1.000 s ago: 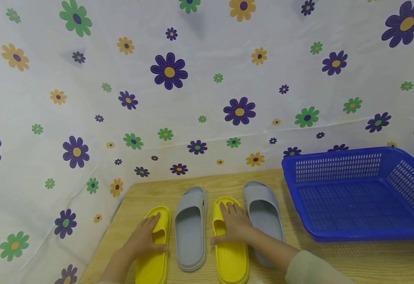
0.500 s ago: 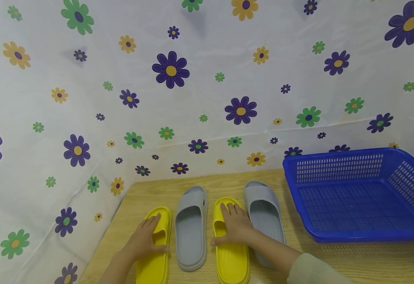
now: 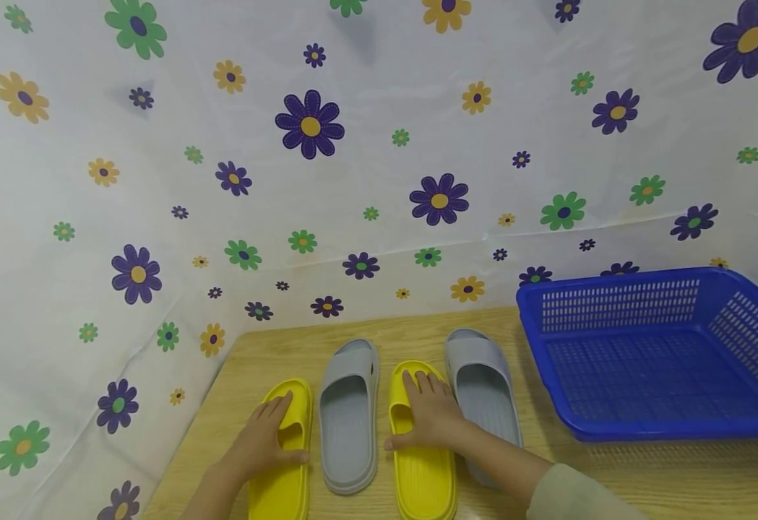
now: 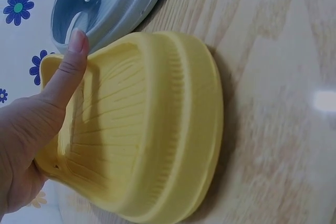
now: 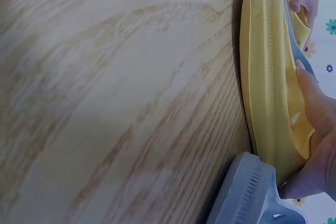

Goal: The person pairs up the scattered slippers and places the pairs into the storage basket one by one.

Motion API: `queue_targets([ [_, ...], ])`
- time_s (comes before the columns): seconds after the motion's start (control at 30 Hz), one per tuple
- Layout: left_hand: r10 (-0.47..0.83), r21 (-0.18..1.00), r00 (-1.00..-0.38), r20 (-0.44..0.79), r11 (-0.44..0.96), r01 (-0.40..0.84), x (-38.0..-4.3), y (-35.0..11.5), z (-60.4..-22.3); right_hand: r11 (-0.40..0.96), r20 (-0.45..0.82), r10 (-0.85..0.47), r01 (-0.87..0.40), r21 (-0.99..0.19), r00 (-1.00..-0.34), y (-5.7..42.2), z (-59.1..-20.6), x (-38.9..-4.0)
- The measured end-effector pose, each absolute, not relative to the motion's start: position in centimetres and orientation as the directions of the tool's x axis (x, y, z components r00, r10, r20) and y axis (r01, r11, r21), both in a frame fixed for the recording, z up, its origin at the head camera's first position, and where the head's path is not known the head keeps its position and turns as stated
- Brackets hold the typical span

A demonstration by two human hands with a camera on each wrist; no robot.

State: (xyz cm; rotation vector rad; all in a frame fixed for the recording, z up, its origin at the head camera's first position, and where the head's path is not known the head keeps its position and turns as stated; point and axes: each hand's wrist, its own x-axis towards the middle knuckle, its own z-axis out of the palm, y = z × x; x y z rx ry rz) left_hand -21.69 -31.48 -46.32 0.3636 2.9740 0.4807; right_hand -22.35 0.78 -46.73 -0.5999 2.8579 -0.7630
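Observation:
A yellow slide slipper (image 3: 279,484) lies at the left, toe away from me. My left hand (image 3: 258,442) grips it across the strap. In the left wrist view the thumb reaches over its opening to the far edge, and the fingers are largely hidden behind. My right hand (image 3: 432,415) grips the other yellow slipper (image 3: 425,480) the same way, fingers over the strap and thumb at the left edge. One grey slipper (image 3: 349,433) stands between the yellow ones. The second grey slipper (image 3: 485,390), just right of my right hand, is partly covered by that forearm.
At the right sits a blue plastic basket (image 3: 550,383) with slotted walls. The slippers rest in a row on a wood-grain table (image 3: 274,350). A white cloth with printed flowers (image 3: 352,180) rises behind and along the left side.
The head view shifts very slightly. Both hands stay in place on the yellow slippers, and the slippers do not move.

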Motion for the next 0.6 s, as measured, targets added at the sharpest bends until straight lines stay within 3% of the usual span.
queue_targets([
  [0.6, 0.241, 0.314, -0.968, -0.075, 0.927, 0.206, -20.92, -31.00, -45.89, 0.794, 0.011, -0.406, -0.358, -0.492, -0.914, 0.72, -46.70, -22.06],
])
